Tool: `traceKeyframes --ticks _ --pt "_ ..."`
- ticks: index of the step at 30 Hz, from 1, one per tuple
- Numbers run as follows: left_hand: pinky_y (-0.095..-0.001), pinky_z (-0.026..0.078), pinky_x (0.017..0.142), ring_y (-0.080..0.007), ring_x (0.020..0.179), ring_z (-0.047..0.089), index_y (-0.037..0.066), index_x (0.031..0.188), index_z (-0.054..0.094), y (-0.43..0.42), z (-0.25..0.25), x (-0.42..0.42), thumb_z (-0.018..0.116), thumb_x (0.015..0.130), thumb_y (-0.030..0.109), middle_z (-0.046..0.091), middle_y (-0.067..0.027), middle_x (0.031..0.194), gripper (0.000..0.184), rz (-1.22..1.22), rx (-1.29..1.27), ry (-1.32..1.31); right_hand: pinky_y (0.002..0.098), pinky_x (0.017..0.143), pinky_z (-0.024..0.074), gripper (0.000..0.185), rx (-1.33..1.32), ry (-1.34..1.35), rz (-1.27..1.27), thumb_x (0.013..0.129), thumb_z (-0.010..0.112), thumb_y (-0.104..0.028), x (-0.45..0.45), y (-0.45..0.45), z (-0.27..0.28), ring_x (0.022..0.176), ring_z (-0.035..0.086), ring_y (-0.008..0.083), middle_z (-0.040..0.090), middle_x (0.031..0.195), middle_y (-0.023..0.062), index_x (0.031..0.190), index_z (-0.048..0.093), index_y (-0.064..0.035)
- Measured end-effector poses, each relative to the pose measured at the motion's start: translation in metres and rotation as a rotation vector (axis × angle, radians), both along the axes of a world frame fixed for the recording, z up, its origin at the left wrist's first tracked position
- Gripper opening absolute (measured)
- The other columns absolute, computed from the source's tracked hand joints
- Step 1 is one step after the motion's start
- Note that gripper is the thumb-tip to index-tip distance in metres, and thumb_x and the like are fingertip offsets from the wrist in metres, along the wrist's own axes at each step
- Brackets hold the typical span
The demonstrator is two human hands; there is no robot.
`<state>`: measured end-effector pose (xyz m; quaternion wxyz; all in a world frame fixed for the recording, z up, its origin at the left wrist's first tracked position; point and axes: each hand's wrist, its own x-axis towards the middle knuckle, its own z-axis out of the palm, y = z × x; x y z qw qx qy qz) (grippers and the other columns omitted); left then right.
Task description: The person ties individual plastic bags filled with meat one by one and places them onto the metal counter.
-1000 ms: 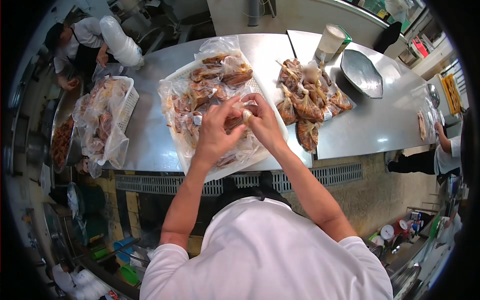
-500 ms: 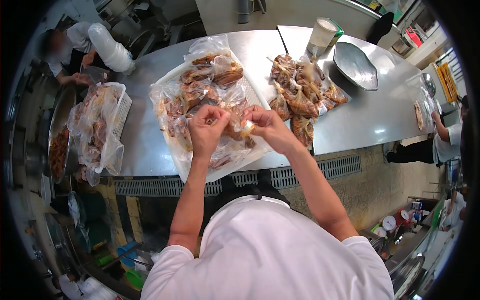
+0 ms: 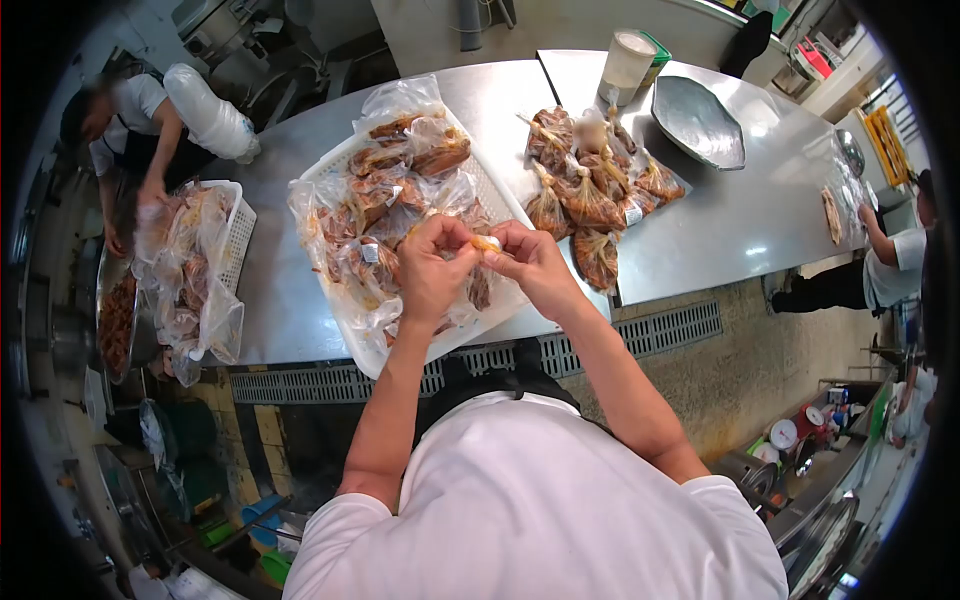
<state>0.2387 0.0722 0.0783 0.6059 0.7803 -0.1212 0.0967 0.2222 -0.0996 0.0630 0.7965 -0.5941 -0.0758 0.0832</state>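
My left hand and my right hand are together over the near right part of a white basket. Both pinch the gathered neck of a clear plastic bag, which looks yellowish and wet. Below the fingers hangs the bag's brown filling, partly hidden by my hands. In the white basket lie several clear bags of reddish-brown cooked meat, some with small white labels. To the right, a cluster of bags with tied necks rests on the steel table.
The steel table also bears a grey tray and a white tub. At left, a co-worker reaches over a second basket beside a metal pan of brown food. Another person stands at far right.
My hands have come closer together, and my left fingers now meet the bag's neck that my right hand held. The co-worker at left has leaned in with an arm over the bags.
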Motion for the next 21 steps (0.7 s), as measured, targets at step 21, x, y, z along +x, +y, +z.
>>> traceKeyframes --ticks 21 --pt "-0.0305 0.050 0.065 -0.0183 0.071 0.061 0.001 0.085 0.063 -0.031 0.043 -0.042 0.076 0.083 0.001 0.062 -0.0059 0.079 0.013 -0.172 0.066 -0.244 0.0325 0.058 0.0488 0.012 -0.659 -0.504 -0.535 0.075 0.068 0.006 0.002 -0.031 0.014 0.064 0.064 0.0217 0.064 0.075 0.0120 0.084 0.065 -0.0011"
